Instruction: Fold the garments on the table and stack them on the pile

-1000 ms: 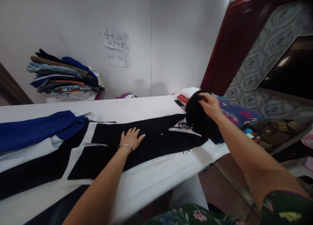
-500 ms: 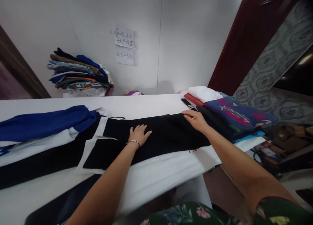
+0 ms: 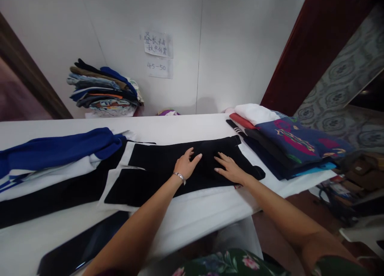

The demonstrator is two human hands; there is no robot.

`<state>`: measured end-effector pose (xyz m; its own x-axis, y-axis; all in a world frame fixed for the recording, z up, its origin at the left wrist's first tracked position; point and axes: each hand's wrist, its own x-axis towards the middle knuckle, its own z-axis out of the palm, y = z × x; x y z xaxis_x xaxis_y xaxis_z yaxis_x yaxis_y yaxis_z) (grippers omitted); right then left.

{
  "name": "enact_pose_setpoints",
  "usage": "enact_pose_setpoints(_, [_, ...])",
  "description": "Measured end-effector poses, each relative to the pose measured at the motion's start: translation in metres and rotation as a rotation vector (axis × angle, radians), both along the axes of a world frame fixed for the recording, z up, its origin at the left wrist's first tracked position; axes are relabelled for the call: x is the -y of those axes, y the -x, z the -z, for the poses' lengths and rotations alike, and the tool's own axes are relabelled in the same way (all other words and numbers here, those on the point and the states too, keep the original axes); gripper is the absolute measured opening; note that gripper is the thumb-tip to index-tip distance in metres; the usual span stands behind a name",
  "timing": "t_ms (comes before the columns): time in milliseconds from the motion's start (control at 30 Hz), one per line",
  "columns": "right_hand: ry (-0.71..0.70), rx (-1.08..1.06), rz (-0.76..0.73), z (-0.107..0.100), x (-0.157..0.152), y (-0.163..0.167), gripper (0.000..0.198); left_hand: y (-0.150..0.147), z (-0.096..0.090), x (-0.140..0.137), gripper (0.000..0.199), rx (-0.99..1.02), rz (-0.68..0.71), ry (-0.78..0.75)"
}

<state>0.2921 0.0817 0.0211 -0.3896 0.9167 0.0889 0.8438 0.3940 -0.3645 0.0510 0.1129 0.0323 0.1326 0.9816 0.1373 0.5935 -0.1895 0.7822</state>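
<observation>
Black trousers (image 3: 162, 156) lie flat across the white table, with two leg ends edged in white on the left. My left hand (image 3: 186, 166), with a silver bracelet at the wrist, rests on the middle of the black cloth, thumb apart from the fingers. To its right, my right hand (image 3: 229, 169) lies on the same cloth, palm down and fingers spread. Neither hand grips anything. At the right end, the fabric's corners stick out beyond my right hand, and a small red mark shows at the edge under my wrist.
Blue and white clothes (image 3: 75, 150) and other black cloth lie at the left. A folded clothes stack (image 3: 103, 88) stands against the wall. More folded garments (image 3: 294, 138) sit at the table's right end. A dark flat object (image 3: 81, 244) lies near the front left.
My right hand has left the far right edge of the trousers and moved inward, flattening onto the cloth. My left hand has slid a little right. The right end of the trousers now shows.
</observation>
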Motion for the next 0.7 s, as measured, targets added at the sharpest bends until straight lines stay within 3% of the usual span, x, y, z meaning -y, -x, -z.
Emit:
enact_pose_setpoints(267, [-0.053,-0.104,-0.082,-0.008,-0.005,0.024,0.072,-0.032,-0.022,-0.016,0.084,-0.08,-0.039,0.072])
enact_pose_setpoints(467, [-0.186,-0.199,-0.146,-0.016,-0.007,0.038,0.069,-0.055,-0.029,-0.038,0.033,0.304,-0.081,0.051])
enact_pose_setpoints(567, [-0.243,-0.203,-0.163,-0.026,-0.005,0.04,0.065,-0.05,-0.025,-0.046,0.033,0.318,-0.115,0.034])
enact_pose_setpoints(700, [-0.043,-0.056,-0.149,-0.02,-0.001,0.042,0.06,-0.031,-0.007,-0.047,0.034,0.184,-0.175,0.048])
